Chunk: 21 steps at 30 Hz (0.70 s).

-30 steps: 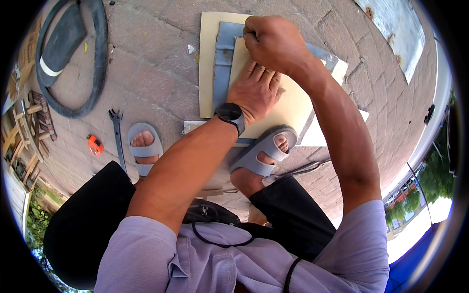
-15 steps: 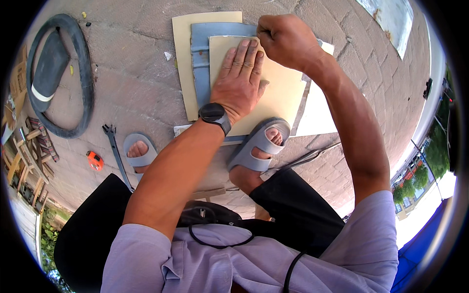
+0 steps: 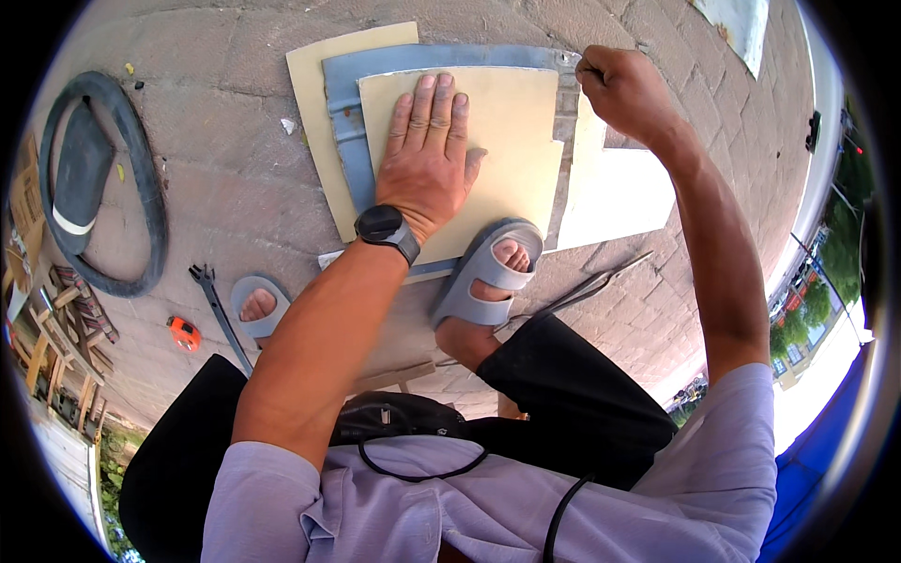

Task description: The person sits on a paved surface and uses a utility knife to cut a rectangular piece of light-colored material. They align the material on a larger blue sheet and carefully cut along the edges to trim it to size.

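My left hand lies flat with its fingers stretched on a tan card sheet. Beneath that card is a blue-grey metal sheet, its far edge and left side showing. A second tan sheet sticks out under the metal at the left. My right hand is closed at the far right corner of the metal sheet; whatever its fingers pinch is hidden. My sandalled right foot rests on the near edge of the card. To the right lies a white sheet.
A black rubber ring lies at the left around a dark flat piece. Nearer me are an orange tape measure and a long dark tool. A long-handled metal tool lies right of my foot, and wood pieces at far left.
My right hand has moved right along the metal's far edge to its corner. My left hand stays flat on the card. The whole view has shifted, with the sheets now further left.
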Available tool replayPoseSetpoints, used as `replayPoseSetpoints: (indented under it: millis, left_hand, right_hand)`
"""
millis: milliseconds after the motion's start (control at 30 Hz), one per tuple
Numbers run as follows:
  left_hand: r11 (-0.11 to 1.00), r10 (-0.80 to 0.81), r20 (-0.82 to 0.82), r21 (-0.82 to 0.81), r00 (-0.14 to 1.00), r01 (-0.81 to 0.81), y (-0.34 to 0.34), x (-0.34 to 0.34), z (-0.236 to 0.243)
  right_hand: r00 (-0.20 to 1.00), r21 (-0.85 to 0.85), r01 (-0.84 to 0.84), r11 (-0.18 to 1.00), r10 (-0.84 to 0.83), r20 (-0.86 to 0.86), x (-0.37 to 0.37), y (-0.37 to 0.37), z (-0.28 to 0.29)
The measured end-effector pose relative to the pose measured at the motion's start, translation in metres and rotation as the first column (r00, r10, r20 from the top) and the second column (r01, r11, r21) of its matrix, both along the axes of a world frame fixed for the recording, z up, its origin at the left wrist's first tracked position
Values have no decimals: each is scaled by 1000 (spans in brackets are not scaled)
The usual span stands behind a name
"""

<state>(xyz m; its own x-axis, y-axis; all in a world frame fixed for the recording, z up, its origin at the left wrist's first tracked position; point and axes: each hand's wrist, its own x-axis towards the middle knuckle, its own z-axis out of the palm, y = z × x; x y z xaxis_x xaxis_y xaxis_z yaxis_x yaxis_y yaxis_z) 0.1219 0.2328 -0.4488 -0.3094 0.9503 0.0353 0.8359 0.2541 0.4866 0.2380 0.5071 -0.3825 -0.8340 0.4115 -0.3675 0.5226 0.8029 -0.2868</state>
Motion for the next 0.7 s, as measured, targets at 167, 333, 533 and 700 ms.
replayPoseSetpoints:
  millis: [167, 333, 533, 700]
  left_hand:
    - [1000, 2, -5, -4, 1000, -2, -1, 0, 0]
    - [1000, -6, 1, -9, 1000, 6, 1, 0, 2]
    - [1000, -6, -19, -7, 1000, 6, 1, 0, 0]
    - [1000, -6, -15, 2, 1000, 6, 1, -1, 2]
  right_hand:
    - [989, -5, 135, 991, -135, -52, -5, -12, 6]
    - [994, -43, 83, 996, -86, -75, -24, -26, -4]
    - [991, -72, 92, 993, -98, -95, -45, -48, -10]
    - [981, -141, 181, 973, -190, -47, -25, -30, -9]
